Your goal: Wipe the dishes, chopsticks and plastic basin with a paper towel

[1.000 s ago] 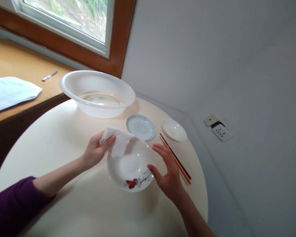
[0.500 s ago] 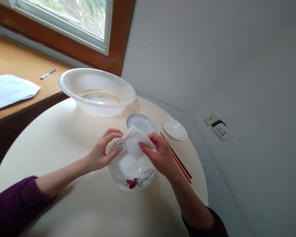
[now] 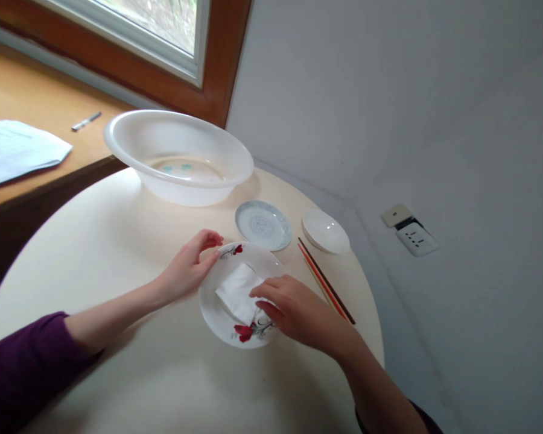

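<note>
Red-flowered round white ceramic dish has half-open left hand at its ten-o'clock rim, half-curled right hand at three, over white paper tissue, grips unclear; round cream tabletop spreads toward eight.

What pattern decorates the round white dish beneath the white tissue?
The round white dish has red flowers with dark, curling stems, clearest in the head view.

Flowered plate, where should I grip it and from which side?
Probably grip the flowered plate by its left rim, coming from the left: its raised edge offers a lip to pinch, the left hand is beside it, and the white tissue lies over the middle.
</note>
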Available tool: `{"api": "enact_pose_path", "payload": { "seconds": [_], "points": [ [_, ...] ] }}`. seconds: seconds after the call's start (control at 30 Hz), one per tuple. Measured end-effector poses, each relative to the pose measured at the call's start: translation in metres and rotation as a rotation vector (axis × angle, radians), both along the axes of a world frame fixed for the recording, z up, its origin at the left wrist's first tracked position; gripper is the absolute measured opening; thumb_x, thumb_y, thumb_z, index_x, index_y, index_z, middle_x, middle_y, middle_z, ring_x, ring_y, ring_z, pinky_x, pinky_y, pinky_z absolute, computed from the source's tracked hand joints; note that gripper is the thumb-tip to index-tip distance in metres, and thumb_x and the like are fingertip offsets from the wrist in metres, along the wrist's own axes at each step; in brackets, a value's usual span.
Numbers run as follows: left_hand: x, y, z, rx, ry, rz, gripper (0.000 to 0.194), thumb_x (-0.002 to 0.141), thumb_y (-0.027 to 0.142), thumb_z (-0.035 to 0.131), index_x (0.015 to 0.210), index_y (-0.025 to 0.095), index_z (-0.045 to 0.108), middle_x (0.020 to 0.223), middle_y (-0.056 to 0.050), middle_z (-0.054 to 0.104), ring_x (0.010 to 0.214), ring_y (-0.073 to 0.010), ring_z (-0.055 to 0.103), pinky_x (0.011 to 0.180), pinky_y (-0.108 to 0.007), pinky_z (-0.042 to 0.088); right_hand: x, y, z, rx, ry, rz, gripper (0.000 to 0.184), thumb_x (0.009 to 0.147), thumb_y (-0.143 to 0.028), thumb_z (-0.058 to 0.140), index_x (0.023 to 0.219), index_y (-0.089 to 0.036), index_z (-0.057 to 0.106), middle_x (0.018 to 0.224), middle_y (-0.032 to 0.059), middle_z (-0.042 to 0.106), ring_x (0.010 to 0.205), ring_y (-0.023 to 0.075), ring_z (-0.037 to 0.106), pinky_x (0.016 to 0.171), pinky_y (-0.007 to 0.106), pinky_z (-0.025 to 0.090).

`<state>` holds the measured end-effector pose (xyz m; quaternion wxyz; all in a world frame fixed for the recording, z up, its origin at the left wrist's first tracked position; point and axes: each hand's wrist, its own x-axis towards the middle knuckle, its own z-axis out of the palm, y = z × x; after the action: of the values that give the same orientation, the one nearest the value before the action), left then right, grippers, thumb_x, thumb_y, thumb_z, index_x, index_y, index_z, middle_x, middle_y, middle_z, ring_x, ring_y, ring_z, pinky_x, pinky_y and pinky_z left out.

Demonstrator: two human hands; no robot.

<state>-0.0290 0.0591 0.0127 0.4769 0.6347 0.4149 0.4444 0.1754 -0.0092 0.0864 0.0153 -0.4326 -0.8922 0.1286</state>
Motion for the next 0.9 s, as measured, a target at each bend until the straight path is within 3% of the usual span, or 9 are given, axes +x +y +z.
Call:
{"api": "enact_pose_path", "payload": {
  "seconds": [0.1, 0.27, 0.4, 0.5, 0.57, 0.7, 0.9],
  "points": [
    [0.000, 0.001, -0.001, -0.077, 0.002, -0.053, 0.024, 0.078, 0.037, 0.051, 0.094, 0.019, 0.053, 0.099, -0.007, 0.064, 0.096, -0.0210, 0.059, 0.083, -0.034, 0.045, -0.004, 0.009, -0.008, -0.056, -0.004, 0.012, 0.023, 0.080, -0.001, 0.049, 0.091, -0.015, 0.063, 0.087, 0.0054, 0.067, 0.078, 0.0147, 0.060, 0.069, 0.024, 0.041],
    [0.001, 0.003, -0.001, -0.136, 0.199, -0.125, 0.028, 0.076, 0.041, 0.047, 0.088, 0.018, 0.060, 0.086, -0.005, 0.067, 0.083, -0.0233, 0.060, 0.071, -0.032, 0.046, -0.027, 0.022, -0.033, -0.153, -0.041, 0.138, 0.018, 0.077, -0.003, 0.050, 0.084, -0.016, 0.061, 0.085, 0.0035, 0.064, 0.073, 0.0136, 0.057, 0.065, 0.022, 0.041],
    [0.001, 0.002, 0.002, -0.120, 0.202, -0.149, 0.028, 0.074, 0.040, 0.047, 0.080, 0.018, 0.063, 0.077, -0.003, 0.068, 0.078, -0.0227, 0.060, 0.070, -0.031, 0.045, -0.040, 0.037, -0.047, -0.066, 0.064, 0.172, 0.016, 0.078, -0.004, 0.047, 0.084, -0.017, 0.056, 0.089, 0.0030, 0.062, 0.081, 0.0138, 0.056, 0.073, 0.022, 0.044],
    [0.001, 0.002, 0.003, -0.115, 0.174, -0.142, 0.028, 0.073, 0.041, 0.050, 0.081, 0.018, 0.065, 0.080, -0.002, 0.070, 0.080, -0.0230, 0.061, 0.072, -0.030, 0.045, -0.040, 0.043, -0.052, 0.058, -0.005, 0.082, 0.018, 0.080, -0.005, 0.045, 0.090, -0.015, 0.056, 0.095, 0.0069, 0.062, 0.091, 0.0177, 0.056, 0.083, 0.028, 0.044],
    [0.000, 0.001, 0.004, -0.123, 0.191, -0.125, 0.030, 0.074, 0.042, 0.049, 0.082, 0.019, 0.065, 0.082, -0.003, 0.070, 0.080, -0.0234, 0.061, 0.071, -0.030, 0.045, -0.038, 0.043, -0.051, 0.116, -0.157, -0.028, 0.022, 0.080, -0.002, 0.042, 0.093, -0.014, 0.056, 0.097, 0.0101, 0.063, 0.092, 0.0201, 0.057, 0.082, 0.030, 0.045],
    [0.000, -0.002, 0.005, -0.107, 0.283, -0.085, 0.030, 0.076, 0.043, 0.046, 0.081, 0.019, 0.064, 0.081, -0.005, 0.070, 0.078, -0.0236, 0.062, 0.067, -0.030, 0.045, -0.031, 0.037, -0.040, 0.099, -0.399, -0.189, 0.026, 0.078, 0.001, 0.040, 0.092, -0.008, 0.061, 0.089, 0.0161, 0.067, 0.077, 0.0232, 0.064, 0.063, 0.030, 0.047],
    [0.001, -0.005, 0.008, -0.049, 0.383, -0.028, 0.028, 0.078, 0.040, 0.042, 0.074, 0.019, 0.060, 0.072, -0.004, 0.067, 0.068, -0.0213, 0.060, 0.059, -0.029, 0.042, -0.029, 0.026, -0.019, -0.137, -0.446, -0.039, 0.012, 0.072, -0.011, 0.056, 0.066, -0.012, 0.067, 0.071, 0.0143, 0.070, 0.061, 0.0224, 0.064, 0.051, 0.027, 0.038]
  ]
}}
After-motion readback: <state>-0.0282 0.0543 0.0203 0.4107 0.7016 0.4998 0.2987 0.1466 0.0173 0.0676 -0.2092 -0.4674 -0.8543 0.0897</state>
